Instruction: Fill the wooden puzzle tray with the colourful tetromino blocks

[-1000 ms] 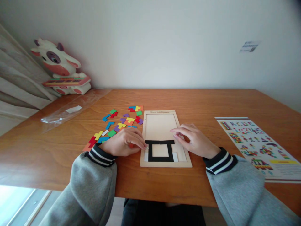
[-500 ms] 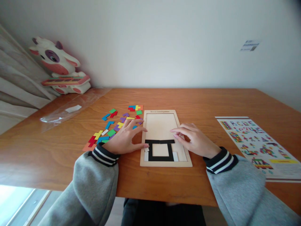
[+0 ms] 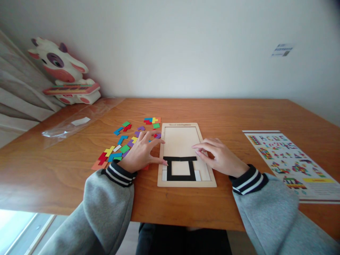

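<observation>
A light wooden puzzle tray (image 3: pixel 187 184) lies in front of me. In its lower part, black pieces (image 3: pixel 181 178) form a rectangular outline with a bar across the top. White pieces sit on both sides, one at the left (image 3: pixel 164 175) and one at the right (image 3: pixel 197 175). My left hand (image 3: pixel 142 152) is over the tray's left edge, fingers apart, its thumb tip by the black upright and the left white area. Over the tray's right side, my right hand (image 3: pixel 219 156) has loosely curved fingers, with nothing visible between them and the thumb.
Several coloured puzzle pieces (image 3: pixel 124 148) lie left of the tray. Behind them are a clear plastic bag (image 3: pixel 69 127) and a cow-shaped toy keyboard (image 3: pixel 70 88). A printed pattern sheet (image 3: pixel 292 159) rests at the right on the wooden table (image 3: pixel 225 113).
The small white piece that was tilted under my left thumb now appears to lie flat in the tray's left side. My left thumb has shifted slightly up. My right hand is nearly still.
</observation>
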### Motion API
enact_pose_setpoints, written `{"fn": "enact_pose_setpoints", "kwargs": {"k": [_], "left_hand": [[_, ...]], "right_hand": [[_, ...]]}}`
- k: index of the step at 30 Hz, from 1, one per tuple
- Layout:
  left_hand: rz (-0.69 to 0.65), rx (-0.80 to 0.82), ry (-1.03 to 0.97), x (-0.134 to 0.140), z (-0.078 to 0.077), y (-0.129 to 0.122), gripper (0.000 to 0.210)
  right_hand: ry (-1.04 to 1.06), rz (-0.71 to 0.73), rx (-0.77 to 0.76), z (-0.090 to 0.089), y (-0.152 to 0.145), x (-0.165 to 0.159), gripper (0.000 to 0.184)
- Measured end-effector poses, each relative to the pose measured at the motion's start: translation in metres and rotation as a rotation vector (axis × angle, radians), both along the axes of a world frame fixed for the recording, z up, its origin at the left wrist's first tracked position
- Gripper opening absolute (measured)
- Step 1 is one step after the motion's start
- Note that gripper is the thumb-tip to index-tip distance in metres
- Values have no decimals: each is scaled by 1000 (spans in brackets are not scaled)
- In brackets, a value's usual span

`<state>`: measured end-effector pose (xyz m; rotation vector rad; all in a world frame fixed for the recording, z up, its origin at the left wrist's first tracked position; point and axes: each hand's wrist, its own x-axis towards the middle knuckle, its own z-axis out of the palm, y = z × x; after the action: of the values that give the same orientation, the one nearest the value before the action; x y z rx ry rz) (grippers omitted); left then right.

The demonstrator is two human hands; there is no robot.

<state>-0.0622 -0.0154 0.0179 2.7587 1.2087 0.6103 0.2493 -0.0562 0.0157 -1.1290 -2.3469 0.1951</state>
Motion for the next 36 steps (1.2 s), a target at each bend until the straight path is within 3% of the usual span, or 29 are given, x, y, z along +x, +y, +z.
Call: {"fn": "enact_pose_setpoints", "kwargs": {"k": [4, 10, 18, 20, 24, 26, 28, 32, 34, 36], "left_hand": [[-8, -27, -31, 2, 0, -2, 61], [29, -30, -44, 9, -1, -7, 31], [22, -2, -45, 9, -2, -7, 25], [117, 68, -47, 5, -3, -4, 22], [434, 177, 23, -18, -6, 9, 28], [503, 189, 41, -30, -7, 16, 30], [432, 191, 10, -36, -7, 20, 29], [159, 161, -11, -24, -10, 22, 31], [160, 133, 30, -14, -11, 23, 31], [258, 100, 68, -7, -10, 29, 31]], "right_hand": [[-1, 3, 6, -1, 0, 0, 17], [-19, 24, -37, -3, 2, 0, 17], [-29, 33, -61, -5, 2, 1, 16], [-22, 24, -56, -5, 2, 2, 16], [-6, 12, -49, -6, 2, 2, 15], [-4, 13, -45, -6, 2, 2, 16], [-2, 18, -40, -6, 2, 1, 16], [5, 21, -26, -5, 2, 0, 15], [13, 20, -22, -5, 2, 0, 15], [23, 16, -26, -6, 2, 1, 15]]}}
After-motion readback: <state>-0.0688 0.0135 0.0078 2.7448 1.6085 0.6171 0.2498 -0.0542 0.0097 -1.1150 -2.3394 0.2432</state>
